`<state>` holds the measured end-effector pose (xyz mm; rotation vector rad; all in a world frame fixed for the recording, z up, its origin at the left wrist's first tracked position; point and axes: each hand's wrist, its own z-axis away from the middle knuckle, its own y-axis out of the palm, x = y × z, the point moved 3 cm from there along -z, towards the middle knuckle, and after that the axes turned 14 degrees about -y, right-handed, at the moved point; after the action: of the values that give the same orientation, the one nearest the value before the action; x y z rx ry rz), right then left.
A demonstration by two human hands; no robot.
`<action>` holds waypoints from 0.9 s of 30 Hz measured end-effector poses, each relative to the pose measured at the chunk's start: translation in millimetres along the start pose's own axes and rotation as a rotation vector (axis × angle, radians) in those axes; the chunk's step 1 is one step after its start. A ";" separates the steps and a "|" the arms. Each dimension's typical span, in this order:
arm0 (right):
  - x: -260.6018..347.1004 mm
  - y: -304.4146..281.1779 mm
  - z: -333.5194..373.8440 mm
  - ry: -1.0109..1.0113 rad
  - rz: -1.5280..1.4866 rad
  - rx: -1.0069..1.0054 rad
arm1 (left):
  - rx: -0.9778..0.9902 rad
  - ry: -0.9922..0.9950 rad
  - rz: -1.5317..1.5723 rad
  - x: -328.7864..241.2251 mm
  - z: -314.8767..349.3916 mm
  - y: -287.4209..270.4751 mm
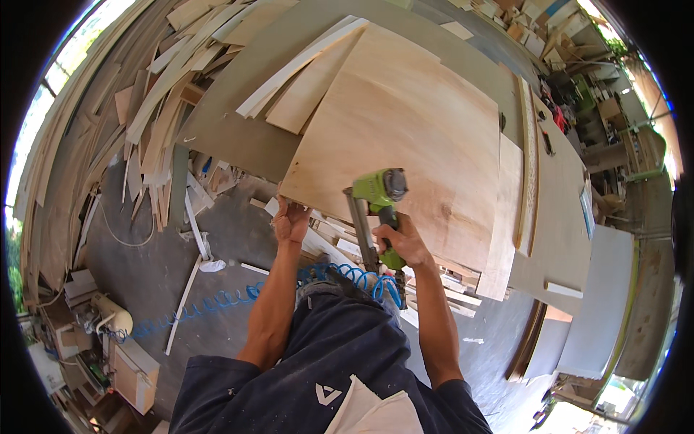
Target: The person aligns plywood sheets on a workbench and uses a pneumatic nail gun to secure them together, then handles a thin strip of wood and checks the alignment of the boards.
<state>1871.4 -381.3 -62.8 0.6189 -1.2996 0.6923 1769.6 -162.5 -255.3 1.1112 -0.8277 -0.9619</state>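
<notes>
My right hand point(406, 240) is wrapped round the handle of a green nail gun point(373, 189), raised over the near edge of a large plywood panel point(412, 123). The gun's dark head points away to the upper right. A coiled blue air hose point(354, 273) runs across in front of my waist and off to the left. At the panel's near left corner, my left hand point(292, 223) grips the edge, its fingertips partly hidden there. Thin wooden strips point(318, 242) lie below the near edge, partly covered by the panel.
Under the panel is a wide greyish board point(231, 130) serving as a work surface. Loose boards point(293, 79) lie on it beyond the left side, long strips point(531, 166) on the right. Scrap wood point(163, 108) is heaped at far left; a compressor-like tank point(112, 315) stands lower left.
</notes>
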 end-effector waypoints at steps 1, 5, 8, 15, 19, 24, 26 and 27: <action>-0.4 9.1 -10.7 0.001 0.007 0.018 | -0.020 -0.010 -0.011 -0.2 -1.0 -0.2; -1.5 43.9 -40.3 0.012 0.077 0.220 | -0.075 0.007 -0.033 -0.1 -0.2 -1.4; -3.7 62.4 -51.7 0.047 0.101 0.272 | -0.078 -0.013 -0.083 -7.5 3.5 -1.8; -5.1 68.3 -62.5 0.059 0.131 0.283 | -0.198 -0.028 -0.232 -11.5 10.2 9.1; -7.0 69.5 -65.7 0.065 0.136 0.286 | -0.178 -0.027 -0.282 -19.9 12.2 2.7; -7.5 71.6 -63.4 0.070 0.175 0.259 | -0.254 -0.016 -0.414 -19.1 14.9 17.6; -6.4 72.7 -62.0 0.082 0.137 0.235 | -0.276 0.001 -0.409 -19.5 16.2 19.3; -6.7 73.1 -62.3 0.083 0.137 0.235 | -0.276 0.001 -0.409 -19.7 15.5 16.6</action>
<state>1855.2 -287.6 -77.9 0.6875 -1.2001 0.9835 1751.7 -147.0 -236.8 1.0563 -0.4525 -1.3703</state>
